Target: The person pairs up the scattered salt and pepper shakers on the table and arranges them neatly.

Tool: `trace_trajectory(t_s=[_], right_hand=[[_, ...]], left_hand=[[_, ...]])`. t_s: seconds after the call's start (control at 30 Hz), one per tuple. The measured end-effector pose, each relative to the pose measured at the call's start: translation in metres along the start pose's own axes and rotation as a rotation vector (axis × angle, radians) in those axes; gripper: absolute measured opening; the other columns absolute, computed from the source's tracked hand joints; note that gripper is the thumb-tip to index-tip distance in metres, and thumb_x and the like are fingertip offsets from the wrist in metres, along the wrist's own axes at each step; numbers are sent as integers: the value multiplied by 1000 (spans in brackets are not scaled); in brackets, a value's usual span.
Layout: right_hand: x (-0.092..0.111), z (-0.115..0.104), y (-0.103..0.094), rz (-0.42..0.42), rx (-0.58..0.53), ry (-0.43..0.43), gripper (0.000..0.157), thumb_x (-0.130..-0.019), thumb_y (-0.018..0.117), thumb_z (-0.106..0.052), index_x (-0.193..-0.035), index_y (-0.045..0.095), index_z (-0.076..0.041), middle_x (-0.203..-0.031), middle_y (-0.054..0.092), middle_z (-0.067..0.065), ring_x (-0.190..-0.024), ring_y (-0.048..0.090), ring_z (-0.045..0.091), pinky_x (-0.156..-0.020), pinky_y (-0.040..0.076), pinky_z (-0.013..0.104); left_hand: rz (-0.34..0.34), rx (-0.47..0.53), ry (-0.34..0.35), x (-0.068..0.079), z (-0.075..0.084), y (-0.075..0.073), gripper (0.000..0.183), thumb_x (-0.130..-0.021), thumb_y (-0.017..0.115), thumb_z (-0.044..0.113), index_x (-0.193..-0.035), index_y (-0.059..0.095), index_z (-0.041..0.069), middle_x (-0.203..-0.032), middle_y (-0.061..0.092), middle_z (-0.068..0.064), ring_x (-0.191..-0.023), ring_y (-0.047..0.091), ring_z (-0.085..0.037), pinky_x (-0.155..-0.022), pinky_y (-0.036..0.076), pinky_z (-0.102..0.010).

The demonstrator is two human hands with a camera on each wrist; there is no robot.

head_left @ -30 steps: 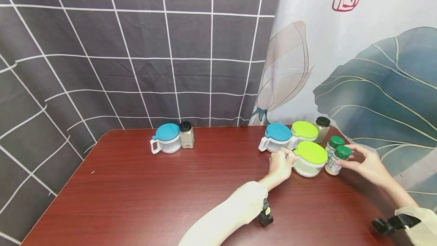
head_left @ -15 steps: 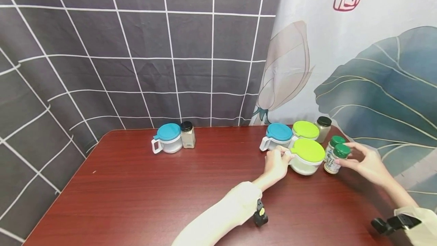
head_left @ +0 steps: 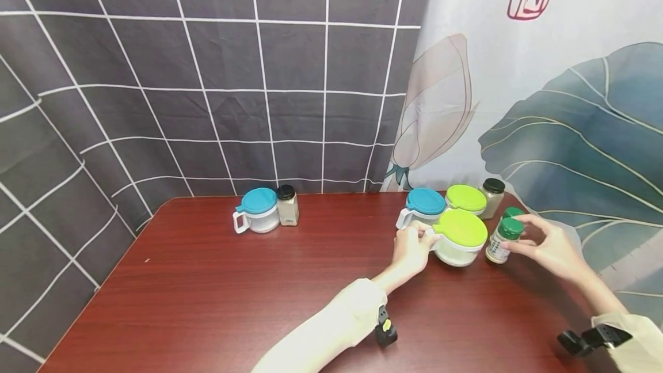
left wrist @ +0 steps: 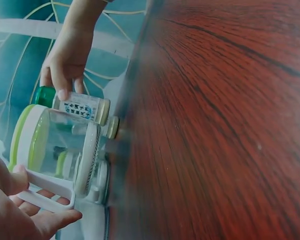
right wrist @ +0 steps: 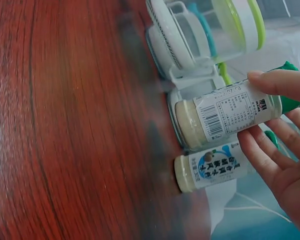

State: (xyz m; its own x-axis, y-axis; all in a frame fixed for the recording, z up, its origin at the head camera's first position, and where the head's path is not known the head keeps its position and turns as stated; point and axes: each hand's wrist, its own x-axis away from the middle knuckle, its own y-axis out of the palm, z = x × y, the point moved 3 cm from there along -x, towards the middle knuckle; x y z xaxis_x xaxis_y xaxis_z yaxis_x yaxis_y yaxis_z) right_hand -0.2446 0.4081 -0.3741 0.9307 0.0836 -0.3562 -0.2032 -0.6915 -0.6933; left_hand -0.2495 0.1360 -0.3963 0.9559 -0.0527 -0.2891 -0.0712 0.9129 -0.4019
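Observation:
In the head view my left hand (head_left: pixel 409 252) grips the white handle of a clear seasoning jar with a lime-green lid (head_left: pixel 460 229). The left wrist view shows thumb and fingers around that handle (left wrist: pixel 46 192). On the right, my right hand (head_left: pixel 551 249) holds a green-capped seasoning shaker (head_left: pixel 499 246) between thumb and fingers, close beside the jar. Its label with a barcode (right wrist: pixel 230 115) faces the right wrist camera. A second green-capped shaker (right wrist: pixel 215 167) stands just behind, mostly covered by the held one in the head view.
Behind the held jar are a blue-lidded jar (head_left: pixel 426 201), another lime-lidded jar (head_left: pixel 466 198) and a black-capped bottle (head_left: pixel 492 195). Farther left, a blue-lidded jar (head_left: pixel 259 209) stands against a black-capped bottle (head_left: pixel 287 206). Curtains hang along the back of the reddish-brown table (head_left: pixel 233 292).
Both hands have shifted slightly left, carrying the lime-lidded jar and the front shaker with them. The front shaker now covers more of the one behind. The head view has turned a little.

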Motion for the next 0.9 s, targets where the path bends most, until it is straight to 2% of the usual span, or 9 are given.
trace_trajectory(t_s=[0.63, 0.9], right_hand=[[-2, -15, 13, -5, -67, -45, 43, -75, 81, -11, -111, 58, -11, -86, 59, -31, -74, 61, -10, -62, 47, 10], [-4, -19, 18, -21, -126, -71, 44, -75, 79, -4, -113, 57, -10, -90, 59, -31, -77, 62, -11, -63, 50, 11]], left_hand=[[15, 6, -4, 7, -2, -25, 14, -84, 68, 24, -90, 70, 11, -87, 76, -4, -85, 69, -15, -72, 49, -19], [24, 42, -32, 11, -5, -35, 11, -85, 68, 20, -89, 69, 9, -86, 75, -6, -84, 69, -14, -72, 49, -19]])
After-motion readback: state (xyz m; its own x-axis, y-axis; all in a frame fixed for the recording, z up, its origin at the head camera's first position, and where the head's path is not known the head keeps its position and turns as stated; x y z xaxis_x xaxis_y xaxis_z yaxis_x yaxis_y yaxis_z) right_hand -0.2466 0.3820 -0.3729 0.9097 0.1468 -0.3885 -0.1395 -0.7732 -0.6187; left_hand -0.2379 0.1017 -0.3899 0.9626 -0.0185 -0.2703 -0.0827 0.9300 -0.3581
